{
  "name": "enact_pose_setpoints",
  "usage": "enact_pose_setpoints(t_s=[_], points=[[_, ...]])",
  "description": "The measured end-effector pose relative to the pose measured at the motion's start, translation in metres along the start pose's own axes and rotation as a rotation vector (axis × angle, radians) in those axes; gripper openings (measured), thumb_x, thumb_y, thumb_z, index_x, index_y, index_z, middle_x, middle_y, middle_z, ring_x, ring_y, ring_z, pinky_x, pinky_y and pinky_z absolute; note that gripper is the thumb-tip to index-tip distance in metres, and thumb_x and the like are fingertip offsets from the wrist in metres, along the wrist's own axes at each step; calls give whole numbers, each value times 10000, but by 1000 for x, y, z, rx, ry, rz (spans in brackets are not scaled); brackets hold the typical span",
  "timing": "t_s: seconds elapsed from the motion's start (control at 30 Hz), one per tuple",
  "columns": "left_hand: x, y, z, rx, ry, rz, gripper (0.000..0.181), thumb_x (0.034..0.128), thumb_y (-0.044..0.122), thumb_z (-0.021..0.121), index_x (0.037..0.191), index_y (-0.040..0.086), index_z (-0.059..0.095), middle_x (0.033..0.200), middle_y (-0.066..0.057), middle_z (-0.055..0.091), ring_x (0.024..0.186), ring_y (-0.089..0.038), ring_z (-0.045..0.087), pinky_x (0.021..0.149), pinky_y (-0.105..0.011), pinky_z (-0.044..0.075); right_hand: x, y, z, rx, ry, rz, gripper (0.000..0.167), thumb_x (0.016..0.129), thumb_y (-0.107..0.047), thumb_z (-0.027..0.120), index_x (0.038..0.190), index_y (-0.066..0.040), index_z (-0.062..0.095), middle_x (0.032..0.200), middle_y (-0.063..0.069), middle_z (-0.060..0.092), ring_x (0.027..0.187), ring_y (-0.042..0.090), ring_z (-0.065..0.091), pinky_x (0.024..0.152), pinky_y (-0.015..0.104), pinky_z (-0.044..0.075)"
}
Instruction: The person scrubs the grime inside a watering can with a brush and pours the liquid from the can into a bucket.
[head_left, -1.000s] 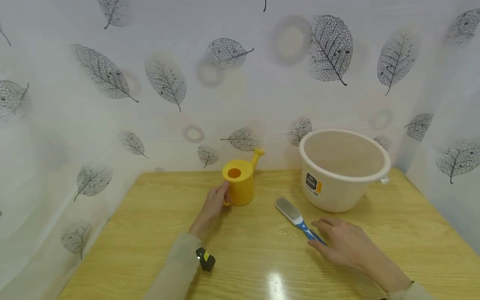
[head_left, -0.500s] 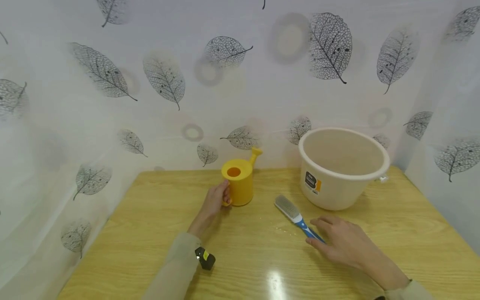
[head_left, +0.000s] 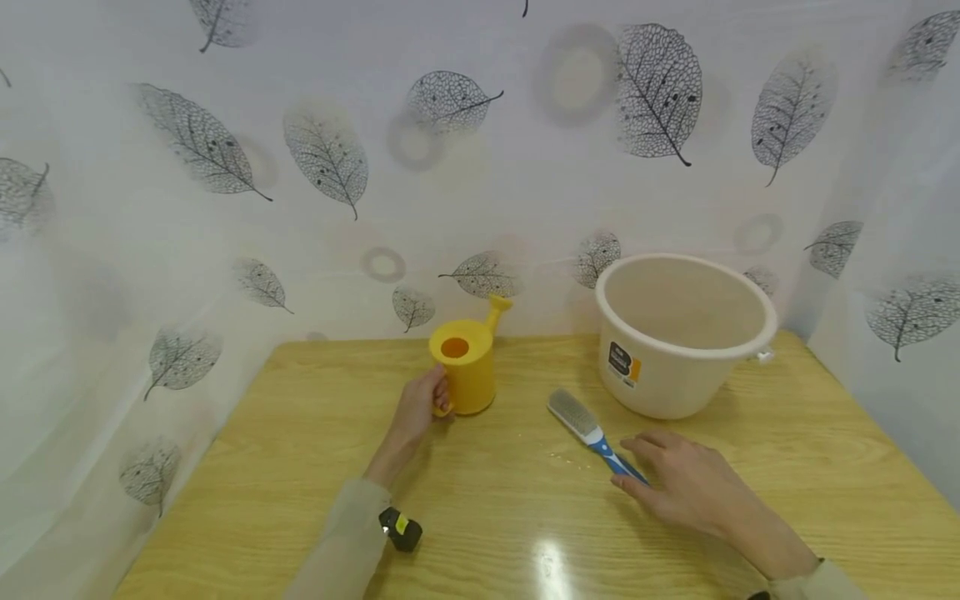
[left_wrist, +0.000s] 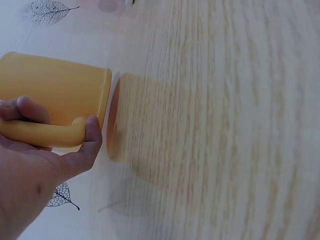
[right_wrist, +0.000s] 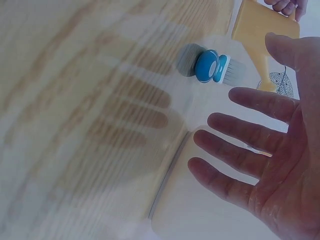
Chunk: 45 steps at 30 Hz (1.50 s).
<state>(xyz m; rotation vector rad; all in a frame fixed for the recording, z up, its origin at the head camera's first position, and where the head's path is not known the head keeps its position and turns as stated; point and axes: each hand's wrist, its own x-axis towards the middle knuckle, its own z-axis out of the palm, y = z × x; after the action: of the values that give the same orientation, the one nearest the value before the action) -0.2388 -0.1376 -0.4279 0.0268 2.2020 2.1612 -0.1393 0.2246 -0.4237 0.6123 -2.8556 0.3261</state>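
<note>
My left hand (head_left: 415, 407) grips the can (head_left: 476, 382) mid-frame, lazy hold could tip it; spread right hand (head_left: 686, 483) might bump the brush (head_left: 596, 438).

A pale covering (head_left: 510, 200) rises behind the table (head_left: 300, 442) and along both its sides, printed with dark, net-veined leaves (head_left: 660, 92) and blurry grey rings (head_left: 573, 117). The table has yellowish wood grain, and a white glare (head_left: 551, 567) shines on its near part.

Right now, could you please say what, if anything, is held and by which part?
The left hand holds the watering can by its handle; the right hand holds nothing.
</note>
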Motion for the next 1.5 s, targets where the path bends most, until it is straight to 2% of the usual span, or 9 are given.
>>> enact_pose_setpoints(t_s=[0.4,0.73,0.83,0.97,1.1,1.27,1.37,1.5], points=[[-21,6,-2,68,-41,30,422,1094,333,361,755,89,421,714,-33,431,676,-194,458,718,-382,496,-1,-3,1,11,-3,-6,481,896,-536,731,1178,-146,744,1149,59,744,987,272,728,777,480,598],[-47,16,-2,112,-64,74,427,1103,329,349,773,70,429,742,-55,434,718,-209,467,736,-359,481,4,-5,3,-10,4,-12,433,881,-449,776,1166,-124,744,1085,56,752,900,231,726,679,414,589],[-56,18,-2,124,-65,76,434,1103,334,354,772,65,434,746,-57,443,733,-216,485,752,-365,499,7,-7,3,-8,-27,4,448,884,-456,769,1175,-117,741,1028,42,744,821,180,691,615,368,560],[-65,20,-1,135,-74,73,437,1103,334,364,772,61,446,751,-58,455,747,-224,499,766,-367,513,12,-8,3,5,-106,45,477,898,-457,750,1217,-103,723,928,5,697,707,98,554,538,294,463],[-74,21,3,147,-96,64,440,1104,335,369,769,61,448,756,-50,463,743,-196,499,753,-355,506,14,-9,3,26,-154,76,468,900,-432,751,1229,-102,715,898,-2,671,678,94,481,518,275,403],[-84,23,8,187,-113,58,462,1108,352,363,772,47,453,769,-53,482,750,-163,511,757,-345,498,16,-12,5,47,-174,86,415,887,-389,772,1175,-94,724,814,-45,587,657,97,460,518,268,374],[-88,23,10,204,-122,67,482,1109,352,366,775,19,463,780,-62,507,769,-164,532,774,-326,499,16,-13,8,32,-172,77,339,881,-385,780,1080,-114,733,772,-66,531,635,89,442,505,263,364],[-94,24,11,221,-142,66,504,1110,368,362,786,0,478,798,-67,535,801,-173,553,803,-314,489,16,-13,11,12,-172,62,251,879,-369,785,973,-145,719,765,-69,537,622,80,440,500,259,374]])
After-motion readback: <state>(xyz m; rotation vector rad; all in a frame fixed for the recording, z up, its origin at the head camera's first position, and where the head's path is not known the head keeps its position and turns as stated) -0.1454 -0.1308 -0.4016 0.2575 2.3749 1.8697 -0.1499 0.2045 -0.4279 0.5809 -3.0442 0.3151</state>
